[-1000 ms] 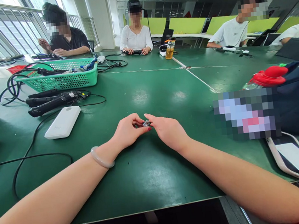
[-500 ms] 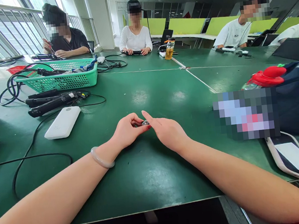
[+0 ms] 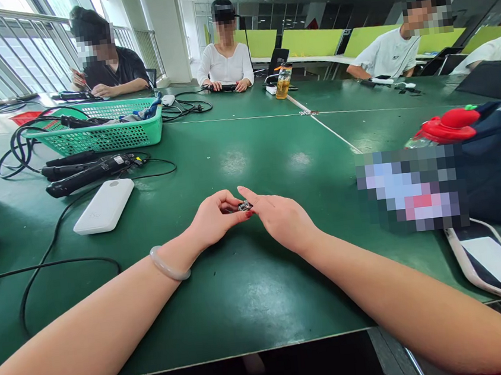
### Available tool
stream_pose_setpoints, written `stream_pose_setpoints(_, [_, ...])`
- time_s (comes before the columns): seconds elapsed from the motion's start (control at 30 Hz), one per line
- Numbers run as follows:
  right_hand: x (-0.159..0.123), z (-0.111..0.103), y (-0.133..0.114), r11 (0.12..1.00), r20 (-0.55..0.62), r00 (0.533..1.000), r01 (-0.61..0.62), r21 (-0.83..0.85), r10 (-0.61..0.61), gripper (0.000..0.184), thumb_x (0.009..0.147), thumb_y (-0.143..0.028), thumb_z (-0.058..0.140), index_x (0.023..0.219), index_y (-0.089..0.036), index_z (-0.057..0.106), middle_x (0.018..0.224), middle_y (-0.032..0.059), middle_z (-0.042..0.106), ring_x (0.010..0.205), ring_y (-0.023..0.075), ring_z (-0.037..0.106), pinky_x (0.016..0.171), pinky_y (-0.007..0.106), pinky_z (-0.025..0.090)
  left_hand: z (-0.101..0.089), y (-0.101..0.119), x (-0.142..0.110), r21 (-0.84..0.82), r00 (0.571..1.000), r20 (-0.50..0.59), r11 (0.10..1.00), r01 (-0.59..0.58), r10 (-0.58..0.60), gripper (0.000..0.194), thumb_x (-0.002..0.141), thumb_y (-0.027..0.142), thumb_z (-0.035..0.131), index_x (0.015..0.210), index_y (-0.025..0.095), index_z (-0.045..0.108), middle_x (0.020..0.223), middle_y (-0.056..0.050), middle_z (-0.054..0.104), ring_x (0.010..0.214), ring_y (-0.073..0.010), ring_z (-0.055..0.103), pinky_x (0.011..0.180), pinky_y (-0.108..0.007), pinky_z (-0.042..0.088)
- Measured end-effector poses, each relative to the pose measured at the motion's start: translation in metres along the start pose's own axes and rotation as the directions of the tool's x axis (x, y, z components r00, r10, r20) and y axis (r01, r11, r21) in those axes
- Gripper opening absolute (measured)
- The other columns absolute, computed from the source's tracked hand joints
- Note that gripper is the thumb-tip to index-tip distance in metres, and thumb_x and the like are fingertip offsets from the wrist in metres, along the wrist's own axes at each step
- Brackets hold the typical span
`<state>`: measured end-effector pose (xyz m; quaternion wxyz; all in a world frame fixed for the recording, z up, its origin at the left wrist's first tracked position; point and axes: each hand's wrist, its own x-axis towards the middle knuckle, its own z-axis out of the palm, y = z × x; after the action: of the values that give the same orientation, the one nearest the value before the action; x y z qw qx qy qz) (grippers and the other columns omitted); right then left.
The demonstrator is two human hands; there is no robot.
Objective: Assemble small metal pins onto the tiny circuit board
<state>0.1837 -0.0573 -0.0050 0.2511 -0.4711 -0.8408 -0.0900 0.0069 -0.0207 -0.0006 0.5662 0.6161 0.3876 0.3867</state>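
Note:
Over the green table, my left hand (image 3: pixel 215 218) pinches a small silver-and-black patterned metal piece (image 3: pixel 245 206) between thumb and fingers. A pale bangle (image 3: pixel 168 265) circles that wrist. My right hand (image 3: pixel 282 219) meets the piece from the other side, back of the hand up. One of its fingers stretches past the far side of the piece, while the others are mostly hidden under the palm. The right end of the piece disappears against this hand, which appears to grip it too. The piece is too small to tell its exact kind.
A white power bank (image 3: pixel 104 206), black handheld devices (image 3: pixel 91 169) and a green basket (image 3: pixel 105 131) with cables lie left. On the right are a phone (image 3: pixel 493 260), a red-lidded bottle (image 3: pixel 447 126) and a dark bag (image 3: pixel 495 179). Several people sit across the table.
My hands hold almost the same pose. Slightly more of the metal piece shows between the fingers now. The whole view has shifted a little.

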Motion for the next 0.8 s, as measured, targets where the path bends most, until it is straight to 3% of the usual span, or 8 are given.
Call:
stream_pose_setpoints(0.23, [0.0055,-0.0020,0.0078,0.962,0.033,0.982,-0.189,0.200,0.186,0.034,0.090,-0.027,0.057,0.123,-0.017,0.061,0.104,0.0050,0.070,0.091,0.0175,0.066,0.083,0.029,0.053,-0.0032,0.0008,0.0017,-0.028,0.998,0.039,0.999,0.045,-0.044,0.037,0.058,0.028,0.082,0.078,0.015,0.053,0.080,-0.004,0.070,0.075,-0.0139,0.065,0.075,-0.029,0.048])
stream_pose_setpoints(0.4, [0.0064,-0.0021,0.0086,0.944,0.080,0.987,-0.160,0.290,0.142,0.024,0.091,-0.029,0.055,0.110,-0.021,0.067,0.100,0.0021,0.071,0.088,0.0152,0.066,0.081,0.027,0.052,-0.0035,0.0000,0.0021,-0.029,0.997,0.051,0.998,0.057,-0.055,0.036,0.060,0.028,0.081,0.081,0.015,0.055,0.080,-0.003,0.070,0.074,-0.0125,0.064,0.075,-0.028,0.047])
stream_pose_setpoints(0.53, [0.0055,-0.0008,0.0080,0.931,0.044,0.985,-0.170,0.322,0.165,0.027,0.090,-0.028,0.058,0.115,-0.021,0.065,0.099,0.0017,0.071,0.087,0.0146,0.066,0.081,0.026,0.052,-0.0044,-0.0017,0.0027,-0.029,0.997,0.058,0.998,0.056,-0.055,0.035,0.061,0.029,0.080,0.082,0.015,0.056,0.081,-0.003,0.071,0.074,-0.0125,0.064,0.074,-0.027,0.047])
stream_pose_setpoints(0.8, [0.0054,-0.0036,0.0072,0.946,0.004,0.991,-0.129,0.296,0.134,0.019,0.091,-0.028,0.055,0.102,-0.023,0.070,0.097,0.0008,0.071,0.086,0.0140,0.067,0.079,0.025,0.051,-0.0030,0.0038,0.0003,-0.003,0.996,0.062,0.997,0.071,-0.070,0.036,0.063,0.033,0.079,0.087,0.015,0.060,0.082,-0.004,0.070,0.075,-0.0127,0.063,0.075,-0.027,0.047])
